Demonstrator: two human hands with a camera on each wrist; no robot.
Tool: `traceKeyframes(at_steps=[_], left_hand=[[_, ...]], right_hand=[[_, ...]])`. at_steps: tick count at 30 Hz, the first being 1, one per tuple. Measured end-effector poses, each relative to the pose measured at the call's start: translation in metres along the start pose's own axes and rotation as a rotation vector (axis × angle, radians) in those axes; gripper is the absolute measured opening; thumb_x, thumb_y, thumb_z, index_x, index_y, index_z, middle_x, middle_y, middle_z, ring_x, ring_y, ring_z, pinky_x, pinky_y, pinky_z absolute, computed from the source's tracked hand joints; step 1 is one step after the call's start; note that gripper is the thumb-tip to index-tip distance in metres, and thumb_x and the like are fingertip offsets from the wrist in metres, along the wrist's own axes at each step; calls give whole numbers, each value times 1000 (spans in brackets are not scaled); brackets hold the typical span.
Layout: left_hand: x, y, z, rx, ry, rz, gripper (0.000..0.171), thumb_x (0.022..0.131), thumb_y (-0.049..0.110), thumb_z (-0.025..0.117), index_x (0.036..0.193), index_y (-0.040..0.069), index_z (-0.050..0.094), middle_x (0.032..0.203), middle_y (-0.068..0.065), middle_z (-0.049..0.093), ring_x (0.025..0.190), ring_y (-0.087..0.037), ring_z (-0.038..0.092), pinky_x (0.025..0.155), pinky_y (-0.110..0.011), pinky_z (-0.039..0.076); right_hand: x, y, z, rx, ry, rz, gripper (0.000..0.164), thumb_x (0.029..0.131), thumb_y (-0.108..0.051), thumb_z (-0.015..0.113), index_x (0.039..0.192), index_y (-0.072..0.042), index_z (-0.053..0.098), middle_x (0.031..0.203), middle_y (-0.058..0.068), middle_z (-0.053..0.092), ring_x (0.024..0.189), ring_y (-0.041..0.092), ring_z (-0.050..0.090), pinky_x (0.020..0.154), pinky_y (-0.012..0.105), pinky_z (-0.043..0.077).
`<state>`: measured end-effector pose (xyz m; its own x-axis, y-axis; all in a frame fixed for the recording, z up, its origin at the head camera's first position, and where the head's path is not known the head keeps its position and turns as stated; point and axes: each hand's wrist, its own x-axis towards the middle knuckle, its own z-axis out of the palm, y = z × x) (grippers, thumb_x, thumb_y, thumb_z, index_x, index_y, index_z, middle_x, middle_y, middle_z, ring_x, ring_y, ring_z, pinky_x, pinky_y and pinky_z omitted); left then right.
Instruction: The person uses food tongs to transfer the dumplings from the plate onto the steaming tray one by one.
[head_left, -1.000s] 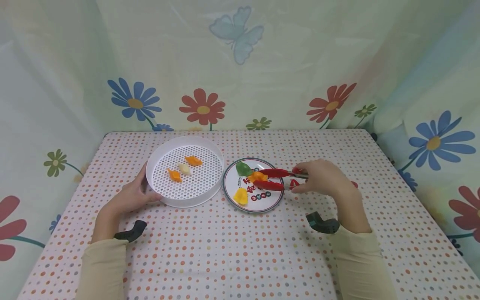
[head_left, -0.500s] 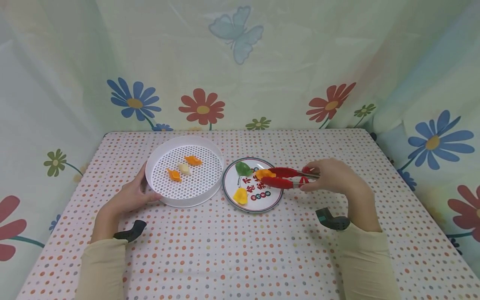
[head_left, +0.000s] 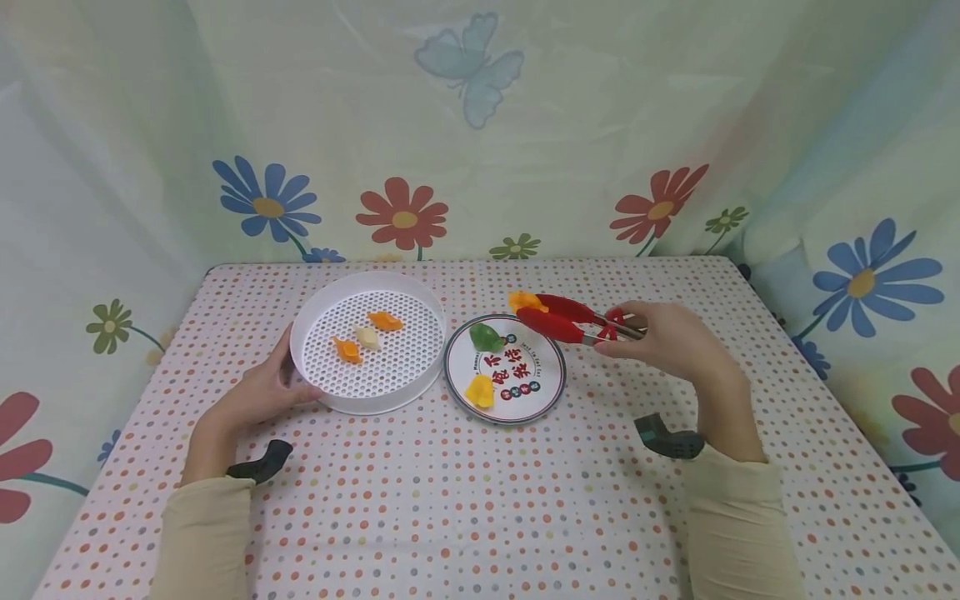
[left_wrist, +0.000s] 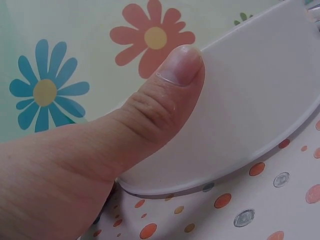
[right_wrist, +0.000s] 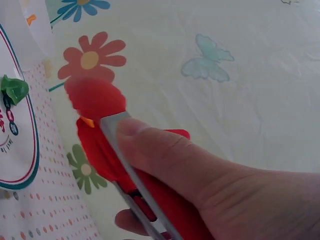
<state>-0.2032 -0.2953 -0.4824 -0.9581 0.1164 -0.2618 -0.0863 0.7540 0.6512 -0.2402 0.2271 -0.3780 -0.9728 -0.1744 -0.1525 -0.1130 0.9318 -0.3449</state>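
My right hand [head_left: 660,337] holds red-tipped metal tongs [head_left: 558,325], lifted over the far right rim of the plate [head_left: 536,400]. Pinched in the tongs' tips is an orange-yellow dumpling [head_left: 527,301], mostly hidden behind red tips in the right wrist view. A green dumpling [head_left: 487,337] and a yellow dumpling [head_left: 481,391] lie on the plate. My left hand [head_left: 258,392] grips the side of a white round steamer tray [head_left: 367,403], thumb [left_wrist: 165,100] along its outer wall; the other fingers are largely hidden. Two orange dumplings [head_left: 386,320] and a cream dumpling [head_left: 367,337] sit on its perforated bottom.
The tray and plate stand side by side on a dotted tablecloth [head_left: 420,508]. Behind the table hangs a flowered curtain [head_left: 570,167]. A dark wrist device [head_left: 671,440] sits at the right wrist, and another [head_left: 262,462] at the left.
The tongs first draw the orange-yellow dumpling rightward from beside the green one, then lift it off the plate and away toward the back. The left hand and tray have stayed in place.
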Motion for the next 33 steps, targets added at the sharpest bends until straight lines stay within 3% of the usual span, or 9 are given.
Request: traceKeyframes(at_steps=[7, 11, 15, 20, 26, 33], left_hand=[[1, -7, 3, -7, 6, -1, 124, 71, 61, 72, 148, 33, -22, 161, -11, -3, 144, -48, 6, 107, -71, 13], [3, -10, 7, -16, 10, 7, 124, 72, 62, 72, 148, 33, -21, 161, -10, -1, 144, -46, 6, 108, -70, 14], [2, -11, 7, -9, 14, 3, 123, 71, 63, 71, 149, 33, -20, 161, -10, 0, 144, -46, 6, 108, -69, 14], [1, -7, 9, -9, 19, -13, 123, 71, 63, 71, 150, 32, -18, 161, -12, 1, 143, -49, 8, 107, -71, 15], [4, -4, 13, -23, 23, -11, 124, 69, 64, 72, 151, 31, -14, 161, -10, 3, 144, -46, 9, 109, -69, 14], [4, -6, 8, 3, 43, -19, 125, 68, 66, 72, 151, 31, -15, 161, -12, 4, 144, -47, 10, 108, -70, 15]], right_hand=[[9, -46, 24, -65, 102, -84, 72, 74, -55, 74, 129, -11, 57, 119, 18, 65, 98, 32, 60, 71, 39, 55], [22, -79, 40, -136, 102, -126, 67, 74, -54, 74, 127, -15, 59, 112, 12, 70, 87, 25, 62, 65, 31, 51], [42, -116, 47, -251, 86, -140, 72, 73, -60, 72, 129, -16, 58, 109, 8, 70, 86, 23, 62, 66, 31, 53], [65, -153, 54, -380, 88, -215, 67, 73, -60, 72, 124, -17, 61, 91, 2, 71, 75, 19, 60, 58, 26, 50], [79, -172, 60, -522, 89, -261, 57, 75, -52, 75, 116, -15, 64, 72, 1, 64, 63, 18, 56, 51, 23, 44], [82, -184, 66, -538, 121, -303, 55, 74, -49, 76, 114, -13, 65, 75, 2, 65, 63, 19, 55, 52, 23, 44]])
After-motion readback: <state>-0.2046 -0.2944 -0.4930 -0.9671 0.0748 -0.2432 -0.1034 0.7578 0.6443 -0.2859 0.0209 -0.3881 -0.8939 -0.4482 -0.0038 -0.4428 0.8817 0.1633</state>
